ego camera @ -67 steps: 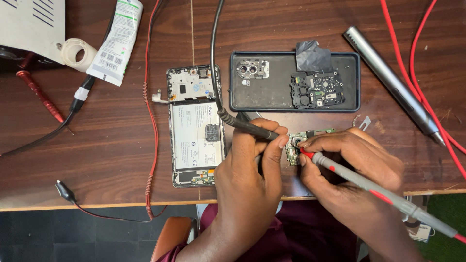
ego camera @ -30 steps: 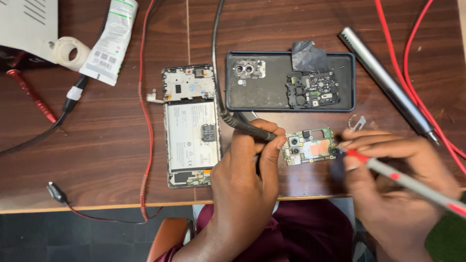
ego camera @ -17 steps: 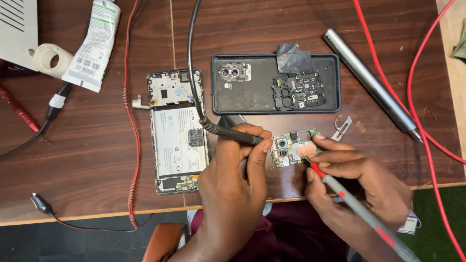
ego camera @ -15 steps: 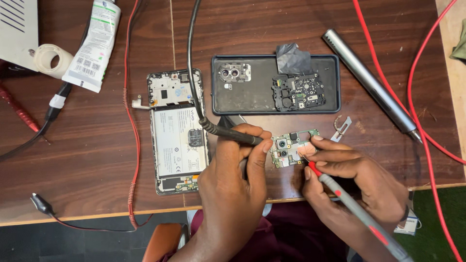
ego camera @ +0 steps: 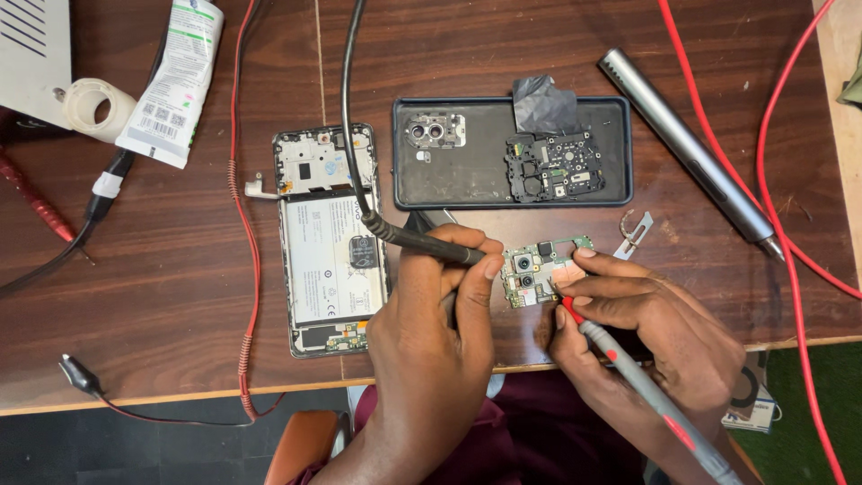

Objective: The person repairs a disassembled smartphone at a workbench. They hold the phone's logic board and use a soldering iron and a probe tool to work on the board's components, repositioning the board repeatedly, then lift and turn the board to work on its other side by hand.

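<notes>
Left hand (ego camera: 440, 323) pinching a black test probe (ego camera: 431, 244), tip toward the small phone circuit board (ego camera: 543, 269) at centre. Right hand (ego camera: 646, 332) gripping a red-and-grey test probe (ego camera: 642, 382), fingertips (ego camera: 584, 254) touching the board. Opened phone body (ego camera: 328, 238) at nine o'clock; black phone case (ego camera: 467, 175) at twelve.
</notes>
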### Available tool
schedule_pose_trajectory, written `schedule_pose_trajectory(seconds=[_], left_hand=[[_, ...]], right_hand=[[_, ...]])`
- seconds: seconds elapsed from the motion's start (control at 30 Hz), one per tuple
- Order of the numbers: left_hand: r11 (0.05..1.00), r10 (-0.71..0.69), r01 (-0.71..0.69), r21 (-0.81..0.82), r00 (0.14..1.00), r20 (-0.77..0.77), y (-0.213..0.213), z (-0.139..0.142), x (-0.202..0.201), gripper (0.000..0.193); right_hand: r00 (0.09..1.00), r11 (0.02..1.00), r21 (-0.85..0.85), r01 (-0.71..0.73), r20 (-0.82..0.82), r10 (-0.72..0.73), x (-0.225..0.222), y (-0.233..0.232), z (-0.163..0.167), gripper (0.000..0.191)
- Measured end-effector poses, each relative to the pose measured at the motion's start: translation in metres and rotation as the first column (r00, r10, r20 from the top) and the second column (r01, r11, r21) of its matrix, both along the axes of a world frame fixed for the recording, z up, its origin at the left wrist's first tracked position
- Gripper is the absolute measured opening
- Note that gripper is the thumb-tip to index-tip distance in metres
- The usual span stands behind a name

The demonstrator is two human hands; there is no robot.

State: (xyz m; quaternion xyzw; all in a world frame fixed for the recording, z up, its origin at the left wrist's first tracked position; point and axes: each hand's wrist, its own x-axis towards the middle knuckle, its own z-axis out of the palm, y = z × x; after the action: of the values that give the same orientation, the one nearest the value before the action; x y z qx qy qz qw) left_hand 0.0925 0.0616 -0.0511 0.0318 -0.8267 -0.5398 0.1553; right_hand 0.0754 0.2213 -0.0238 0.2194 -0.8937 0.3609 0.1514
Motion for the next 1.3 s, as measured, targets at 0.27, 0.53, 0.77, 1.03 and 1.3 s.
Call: schedule_pose_trajectory(seconds=[0.27,0.53,0.77,1.03,1.3], left_hand=[[0.998,-0.016,0.011,0.058,0.996,0.090,-0.0029,0.0020,0.0037,0.021],[0.999,-0.036,0.034,0.027,0.998,0.057,-0.0035,0.0010,0.0058,0.021],[0.998,-0.032,0.029,0.061,0.998,0.050,-0.0024,-0.0022,0.0062,0.022],[0.999,-0.036,0.036,0.008,0.999,-0.007,-0.0007,-0.0034,0.0054,0.020],[0.994,-0.052,0.044,0.103,0.995,0.080,-0.0031,0.0007,0.0057,0.019]], right_hand=[[1.000,1.000,-0.011,0.000,0.004,0.000,-0.0005,0.0002,-0.0005,0.019],[1.000,1.000,0.025,0.019,-0.004,-0.019,0.0013,0.0030,-0.0029,0.020],[1.000,1.000,-0.013,0.001,-0.004,-0.001,-0.0001,0.0027,-0.0023,0.020],[1.000,1.000,0.007,-0.007,-0.003,0.007,0.0000,0.0053,-0.0033,0.020],[1.000,1.000,0.002,0.011,-0.001,-0.011,0.0009,0.0002,-0.0009,0.019]])
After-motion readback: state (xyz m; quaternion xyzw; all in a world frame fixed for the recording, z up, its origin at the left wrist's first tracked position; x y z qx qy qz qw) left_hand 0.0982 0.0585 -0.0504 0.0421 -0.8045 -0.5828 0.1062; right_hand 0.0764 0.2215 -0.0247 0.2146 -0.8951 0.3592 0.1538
